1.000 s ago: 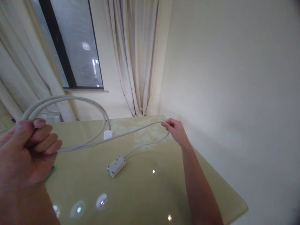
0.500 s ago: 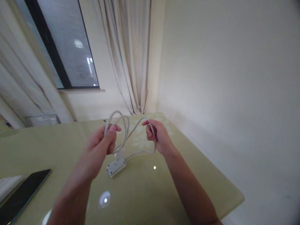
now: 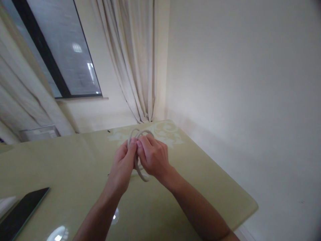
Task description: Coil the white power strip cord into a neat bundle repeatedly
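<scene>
A white power cord is gathered in loops between my two hands, above the table. My left hand is closed on the loops, thumb on top. Pressed against it, my right hand is also closed on the cord, fingertips meeting the left thumb. Loops stick out above the fingers and hang below them. The small white power strip on the cord's end is hidden behind my hands and left forearm.
The pale green glossy table has a light floral pattern at its far corner. A black flat device lies at the left beside a white object. Behind stand a curtain, a window and a bare wall.
My right hand has moved left to meet my left hand, bringing its stretch of cord to the loops. My left hand has shifted slightly right. The power strip has gone out of sight.
</scene>
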### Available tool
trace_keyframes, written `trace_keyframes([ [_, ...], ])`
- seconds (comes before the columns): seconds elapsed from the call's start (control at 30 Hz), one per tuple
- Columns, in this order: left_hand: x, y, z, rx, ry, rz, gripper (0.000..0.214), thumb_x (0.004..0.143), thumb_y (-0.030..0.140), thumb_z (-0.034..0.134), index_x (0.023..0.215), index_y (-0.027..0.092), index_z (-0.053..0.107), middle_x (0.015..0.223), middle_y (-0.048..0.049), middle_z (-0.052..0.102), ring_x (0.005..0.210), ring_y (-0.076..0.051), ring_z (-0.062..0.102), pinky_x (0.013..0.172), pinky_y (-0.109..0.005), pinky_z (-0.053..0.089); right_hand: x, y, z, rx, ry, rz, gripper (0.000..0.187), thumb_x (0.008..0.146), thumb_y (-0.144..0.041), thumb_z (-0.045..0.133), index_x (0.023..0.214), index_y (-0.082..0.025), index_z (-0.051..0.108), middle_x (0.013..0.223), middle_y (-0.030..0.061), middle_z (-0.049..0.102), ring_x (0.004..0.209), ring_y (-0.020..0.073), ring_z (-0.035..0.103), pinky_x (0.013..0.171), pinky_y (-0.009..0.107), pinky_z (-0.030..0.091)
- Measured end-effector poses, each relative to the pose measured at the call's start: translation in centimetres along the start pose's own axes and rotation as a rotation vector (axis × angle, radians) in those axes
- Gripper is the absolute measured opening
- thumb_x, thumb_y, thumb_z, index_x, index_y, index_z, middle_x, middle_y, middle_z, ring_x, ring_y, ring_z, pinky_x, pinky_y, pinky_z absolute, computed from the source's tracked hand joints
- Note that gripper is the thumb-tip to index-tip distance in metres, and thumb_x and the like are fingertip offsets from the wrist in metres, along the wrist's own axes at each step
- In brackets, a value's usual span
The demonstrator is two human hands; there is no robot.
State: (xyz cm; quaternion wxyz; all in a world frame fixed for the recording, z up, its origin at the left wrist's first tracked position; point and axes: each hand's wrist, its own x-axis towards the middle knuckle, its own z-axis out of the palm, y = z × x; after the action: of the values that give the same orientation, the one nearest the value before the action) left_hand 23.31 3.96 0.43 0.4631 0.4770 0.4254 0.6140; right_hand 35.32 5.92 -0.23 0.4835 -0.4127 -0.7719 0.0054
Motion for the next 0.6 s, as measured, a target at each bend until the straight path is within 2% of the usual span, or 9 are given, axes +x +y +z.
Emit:
trace_keyframes([
  [0.1, 0.4, 0.9, -0.6, -0.097, 0.045, 0.051, 0.048, 0.084, 0.063, 0.082, 0.081, 0.019, 0.063, 0.064, 0.0062, 0.045, 0.055, -0.009, 0.04, 0.048, -0.019, 0.034, -0.3, -0.1, 0.7, 0.296, 0.012, 0.075, 0.031, 0.112, -0.047, 0.041, 0.122, -0.025, 0.06, 0.095, 0.0049, 0.071, 0.082, 0.0202, 0.067, 0.077, 0.033, 0.05],
  [0.17, 0.7, 2.1, -1.5, -0.194, 0.099, 0.105, 0.044, 0.085, 0.056, 0.085, 0.079, 0.018, 0.065, 0.062, 0.0065, 0.043, 0.056, -0.008, 0.042, 0.051, -0.016, 0.039, -0.7, -0.5, 1.5, 0.479, -0.063, 0.104, 0.036, 0.111, -0.052, 0.045, 0.133, -0.025, 0.055, 0.093, 0.0023, 0.071, 0.08, 0.0194, 0.068, 0.077, 0.033, 0.053],
  [0.23, 0.9, 3.5, -3.0, -0.3, 0.107, 0.138, 0.036, 0.092, 0.046, 0.081, 0.081, 0.016, 0.065, 0.06, 0.0066, 0.041, 0.058, -0.008, 0.046, 0.054, -0.015, 0.045, -1.3, -1.0, 2.7, 0.537, -0.14, 0.041, 0.042, 0.107, -0.056, 0.053, 0.134, -0.025, 0.054, 0.103, 0.0046, 0.073, 0.091, 0.0213, 0.071, 0.085, 0.036, 0.057],
  [0.3, 0.9, 4.9, -4.7, -0.441, 0.077, 0.116, 0.029, 0.105, 0.036, 0.067, 0.085, 0.015, 0.064, 0.059, 0.0077, 0.038, 0.051, -0.007, 0.043, 0.048, -0.014, 0.043, -2.0, -1.5, 4.0, 0.482, -0.123, -0.073, 0.049, 0.1, -0.056, 0.065, 0.136, -0.025, 0.054, 0.119, 0.0097, 0.072, 0.111, 0.0254, 0.07, 0.098, 0.04, 0.058],
  [0.37, 0.7, 6.0, -6.2, -0.6, 0.031, 0.086, 0.031, 0.114, 0.028, 0.047, 0.09, 0.014, 0.061, 0.058, 0.0092, 0.037, 0.042, -0.004, 0.032, 0.039, -0.014, 0.034, -2.9, -1.9, 5.2, 0.378, -0.047, -0.196, 0.058, 0.096, -0.048, 0.074, 0.144, -0.024, 0.051, 0.135, 0.0141, 0.068, 0.127, 0.0281, 0.065, 0.11, 0.043, 0.055],
  [0.43, 0.5, 6.9, -7.2, -0.743, 0.0, 0.089, 0.037, 0.117, 0.027, 0.033, 0.093, 0.014, 0.057, 0.058, 0.0094, 0.04, 0.039, -0.003, 0.03, 0.037, -0.015, 0.032, -3.8, -1.8, 6.4, 0.276, 0.04, -0.305, 0.061, 0.098, -0.032, 0.069, 0.154, -0.025, 0.045, 0.146, 0.0159, 0.063, 0.137, 0.0272, 0.06, 0.112, 0.04, 0.055],
  [0.53, -0.1, 7.6, -8.4, -0.847, 0.003, 0.129, 0.037, 0.118, 0.031, 0.028, 0.095, 0.016, 0.053, 0.058, 0.0091, 0.044, 0.041, -0.004, 0.039, 0.039, -0.015, 0.036, -4.4, -0.7, 7.6, 0.164, 0.102, -0.413, 0.067, 0.099, -0.011, 0.053, 0.162, -0.028, 0.038, 0.151, 0.0141, 0.061, 0.143, 0.0233, 0.057, 0.11, 0.035, 0.057],
  [0.6, -0.3, 7.8, -9.6, -0.834, 0.077, 0.159, 0.034, 0.118, 0.034, 0.032, 0.095, 0.018, 0.052, 0.057, 0.0099, 0.044, 0.04, -0.003, 0.038, 0.041, -0.013, 0.038, -4.1, 0.8, 7.8, 0.121, 0.096, -0.404, 0.067, 0.097, -0.005, 0.048, 0.16, -0.028, 0.042, 0.145, 0.013, 0.065, 0.138, 0.0229, 0.061, 0.109, 0.036, 0.057],
])
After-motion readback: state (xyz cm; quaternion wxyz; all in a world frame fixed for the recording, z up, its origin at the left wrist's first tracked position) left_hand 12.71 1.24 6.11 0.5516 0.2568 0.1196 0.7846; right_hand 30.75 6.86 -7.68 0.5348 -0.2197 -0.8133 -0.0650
